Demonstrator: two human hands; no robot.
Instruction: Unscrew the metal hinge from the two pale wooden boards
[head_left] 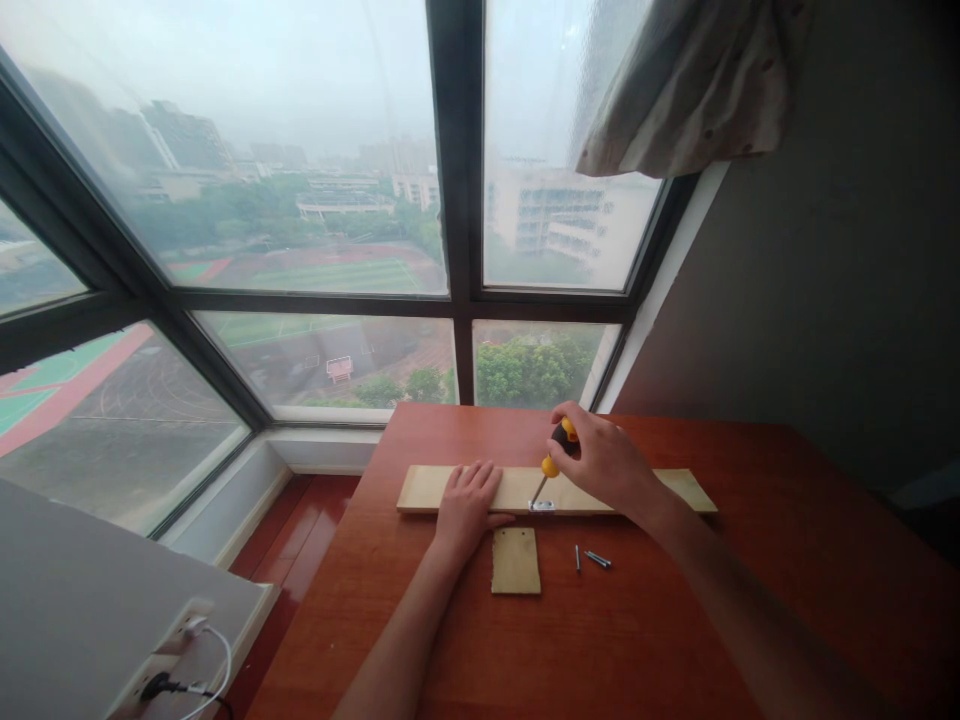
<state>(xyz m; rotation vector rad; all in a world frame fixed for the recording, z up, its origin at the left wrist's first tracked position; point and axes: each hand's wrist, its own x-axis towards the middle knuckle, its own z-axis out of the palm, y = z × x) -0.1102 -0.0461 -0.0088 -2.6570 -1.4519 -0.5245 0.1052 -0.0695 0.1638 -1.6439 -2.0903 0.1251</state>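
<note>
A long pale wooden board (517, 490) lies flat across the table. My left hand (466, 505) rests on it left of centre, fingers stretched over the top and thumb along the near edge. My right hand (604, 455) is closed round the yellow and black handle of a screwdriver (550, 466). The tool tilts, its tip down at a small metal bracket (541, 507) on the board's near edge. Whether a screw sits under the tip is too small to tell. Just in front of the board lies a small wooden piece (516, 562) with two holes near its far edge.
Several screws (598, 559) lie right of the small wooden piece on the reddish-brown table (480, 660). Beyond the table stand large windows with a dark frame (463, 345). A curtain (690, 90) hangs at upper right. Plugs with cables (161, 686) are in the wall at lower left.
</note>
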